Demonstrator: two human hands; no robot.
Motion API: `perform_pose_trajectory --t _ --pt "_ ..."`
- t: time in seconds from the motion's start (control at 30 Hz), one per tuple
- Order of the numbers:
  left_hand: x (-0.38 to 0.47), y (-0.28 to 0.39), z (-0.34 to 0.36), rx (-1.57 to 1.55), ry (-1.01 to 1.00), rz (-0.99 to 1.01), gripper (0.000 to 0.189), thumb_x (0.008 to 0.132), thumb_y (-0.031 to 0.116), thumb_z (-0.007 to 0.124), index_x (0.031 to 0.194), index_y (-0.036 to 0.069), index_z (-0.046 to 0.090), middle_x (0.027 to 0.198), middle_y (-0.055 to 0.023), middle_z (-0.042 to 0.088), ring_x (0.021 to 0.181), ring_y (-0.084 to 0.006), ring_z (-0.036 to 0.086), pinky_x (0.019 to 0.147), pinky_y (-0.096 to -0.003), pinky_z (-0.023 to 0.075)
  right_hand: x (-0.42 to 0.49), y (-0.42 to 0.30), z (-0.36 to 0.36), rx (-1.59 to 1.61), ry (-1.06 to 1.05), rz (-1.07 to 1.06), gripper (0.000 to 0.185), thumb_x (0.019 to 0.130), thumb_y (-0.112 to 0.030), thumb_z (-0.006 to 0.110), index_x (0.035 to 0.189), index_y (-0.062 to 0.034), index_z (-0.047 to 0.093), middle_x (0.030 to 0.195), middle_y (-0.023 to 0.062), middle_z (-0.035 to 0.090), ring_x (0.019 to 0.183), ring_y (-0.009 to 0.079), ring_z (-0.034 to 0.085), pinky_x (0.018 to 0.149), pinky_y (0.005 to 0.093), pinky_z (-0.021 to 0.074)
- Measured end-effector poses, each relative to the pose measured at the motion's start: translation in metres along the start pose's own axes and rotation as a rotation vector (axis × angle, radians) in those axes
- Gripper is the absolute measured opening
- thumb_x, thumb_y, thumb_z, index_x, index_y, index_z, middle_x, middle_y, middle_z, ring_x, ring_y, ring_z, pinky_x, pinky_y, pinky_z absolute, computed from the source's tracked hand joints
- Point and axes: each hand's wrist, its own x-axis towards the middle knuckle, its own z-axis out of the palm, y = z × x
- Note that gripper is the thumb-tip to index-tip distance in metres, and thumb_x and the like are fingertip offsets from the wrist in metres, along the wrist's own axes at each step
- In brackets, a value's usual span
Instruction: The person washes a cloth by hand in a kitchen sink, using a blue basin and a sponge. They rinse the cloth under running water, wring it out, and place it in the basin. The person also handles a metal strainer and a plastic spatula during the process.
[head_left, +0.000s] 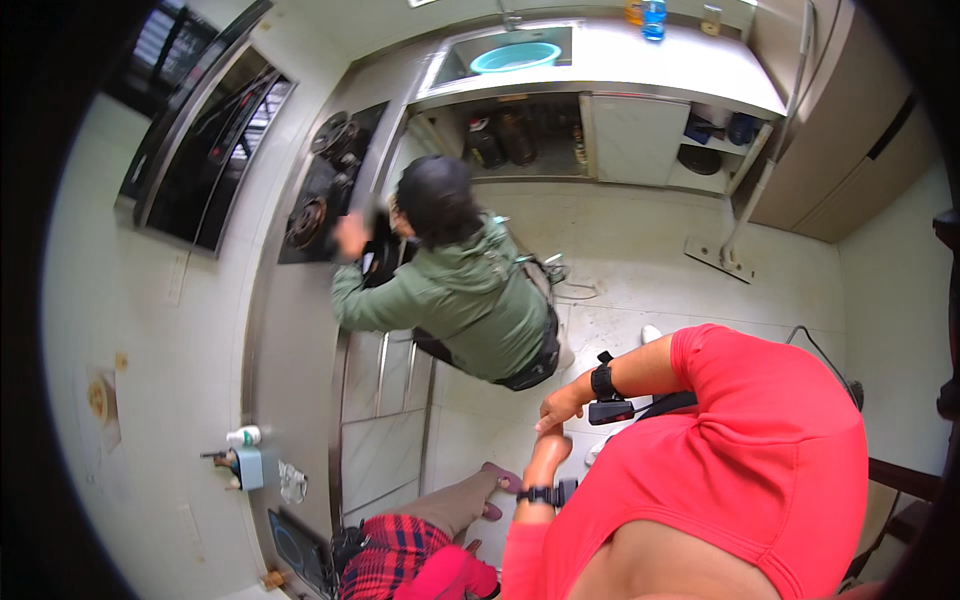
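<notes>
My left hand (553, 448) and my right hand (567, 405) are joined in front of my red top, the right one over the fingers of the left. No object shows between them, though the inner fingers are hidden. Each wrist wears a black strap with a small dark device; the right device (610, 411) hangs under the wrist. Beyond my hands, a person in a green jacket (480, 300) bends towards the gas stove (330, 184). That person's blurred hand (352, 236) is by the stove's edge.
A person in a plaid garment (394, 547) is at the lower left, near an induction cooker (296, 551). A light-blue holder (247, 469) stands on the steel counter (292, 390). A teal basin (517, 57) sits in the sink. A flat mop (718, 259) leans against the tall cabinet (832, 150).
</notes>
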Motion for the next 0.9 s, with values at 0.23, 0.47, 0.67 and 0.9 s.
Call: perform_pose_trajectory --t 0.23,0.47,0.67,0.9 --pt "0.18 0.253 -0.058 0.371 -0.367 0.195 0.034 0.081 0.012 0.048 0.112 0.002 0.059 0.118 -0.0223 0.057 0.109 -0.0296 0.055 0.091 -0.0363 0.045 -0.133 0.131 -0.146 0.824 0.214 0.213 0.044 0.088 -0.041 0.055 0.107 -0.0022 0.062 0.104 0.013 0.063 0.096 0.0247 0.057 0.084 0.0397 0.046" --pt "0.279 0.361 -0.101 0.523 -0.055 0.341 0.043 0.084 0.011 0.045 0.126 0.003 0.049 0.13 -0.0234 0.045 0.121 -0.0386 0.043 0.101 -0.0448 0.0346 -0.206 0.193 -0.263 0.697 0.623 0.172 0.045 0.082 -0.034 0.061 0.104 0.005 0.058 0.103 0.0165 0.062 0.098 0.0243 0.056 0.087 0.0382 0.0433" --pt "0.34 0.396 -0.165 0.145 0.109 0.569 0.038 0.081 0.004 0.044 0.117 -0.005 0.051 0.118 -0.0281 0.051 0.115 -0.0413 0.046 0.095 -0.0457 0.0393 -0.218 0.221 -0.361 0.858 0.756 0.123 0.036 0.086 -0.03 0.055 0.084 0.0045 0.065 0.081 0.012 0.066 0.075 0.0199 0.059 0.072 0.0371 0.0475" --pt "0.45 0.406 -0.238 -0.074 0.358 0.877 0.039 0.083 0.008 0.056 0.121 -0.001 0.049 0.121 -0.0224 0.052 0.114 -0.0381 0.048 0.096 -0.0438 0.0404 -0.234 0.274 -0.504 1.091 0.857 0.083 0.039 0.094 -0.034 0.05 0.087 0.0034 0.056 0.083 0.0136 0.061 0.067 0.0211 0.061 0.061 0.0375 0.0532"
